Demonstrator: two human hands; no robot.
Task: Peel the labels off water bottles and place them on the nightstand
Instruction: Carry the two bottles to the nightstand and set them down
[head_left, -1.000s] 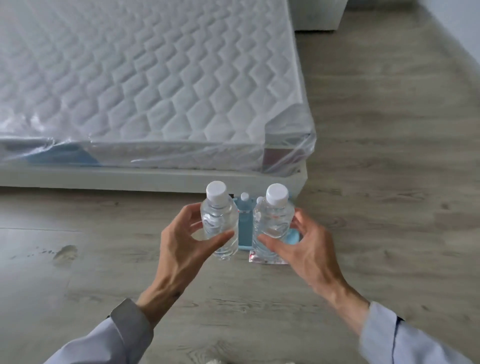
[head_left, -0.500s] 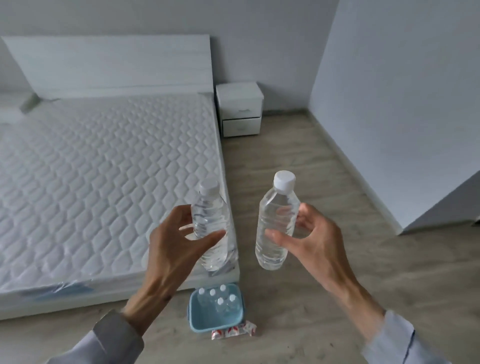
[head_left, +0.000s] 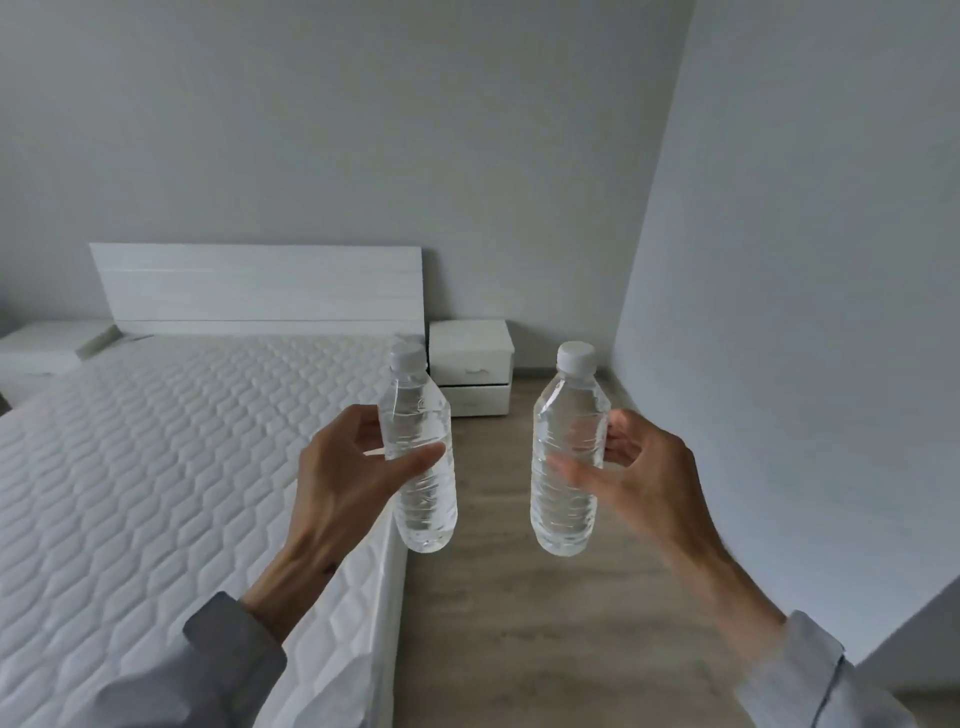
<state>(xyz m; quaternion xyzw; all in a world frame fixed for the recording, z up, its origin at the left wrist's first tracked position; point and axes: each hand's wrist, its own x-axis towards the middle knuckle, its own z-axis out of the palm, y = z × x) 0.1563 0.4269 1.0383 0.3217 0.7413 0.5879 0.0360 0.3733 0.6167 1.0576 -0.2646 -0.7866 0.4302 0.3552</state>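
Observation:
I hold two clear water bottles with white caps and no labels, both upright in the air. My left hand (head_left: 348, 478) grips the left bottle (head_left: 421, 499) around its middle. My right hand (head_left: 639, 467) grips the right bottle (head_left: 566, 499) the same way. A white nightstand (head_left: 470, 345) with two drawers stands against the back wall, beyond and between the bottles, beside the bed's headboard.
A bed with a quilted white mattress (head_left: 156, 467) fills the left side. A strip of wooden floor (head_left: 498, 597) runs between the bed and the right wall (head_left: 805, 312) toward the nightstand. A second white nightstand (head_left: 47, 348) sits at the far left.
The view has risen from the floor to the room. The blue basket of bottles has dropped out of view. Both hands have carried their bottles forward along the bed's side.

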